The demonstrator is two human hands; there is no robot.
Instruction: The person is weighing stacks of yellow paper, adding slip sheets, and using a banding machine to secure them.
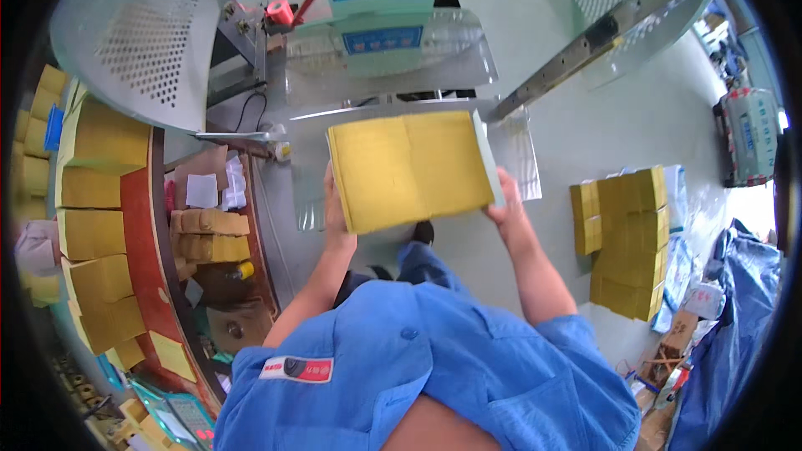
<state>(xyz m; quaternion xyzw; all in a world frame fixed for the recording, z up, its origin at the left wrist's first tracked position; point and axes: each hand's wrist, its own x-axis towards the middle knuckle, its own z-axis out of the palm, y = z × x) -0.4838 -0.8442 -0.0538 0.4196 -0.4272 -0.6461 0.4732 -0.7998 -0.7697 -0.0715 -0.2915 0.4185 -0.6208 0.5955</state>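
My L hand (336, 210) and R hand (506, 202) are both closed on the yellow block (408, 171), one at each end, spread abt the block's full length. L palm's against the L end, most L fingers hidden behind it; R thumb side's at the near R corner, by the pale strip (489, 157) running down that end. Can't tell how far the hidden fingers reach underneath.

Block's up in front of my chest, centre of view, over the metal plate (522, 150) of the machine; can't tell if it touches the plate. Just beyond it: clear panel (388, 67) across the machine front. Steel bar (576, 67) slants in from upper R, its low end near the block's far R corner, so that side's tight. Upper L there's a perforated panel (146, 46), w/ a red roll (280, 12) near it.

To my L, a reddish table (150, 242) w/ a row of yellow stacks (96, 234) along it, plus a shelf (238, 317) w/ brown bundles (213, 234). To my R, well apart from the block, more yellow piles (631, 242), then blue tarp (723, 326).

Block's long axis runs crosswise, L to R, R end a bit farther from me than L; broad yellow face is toward the cam.
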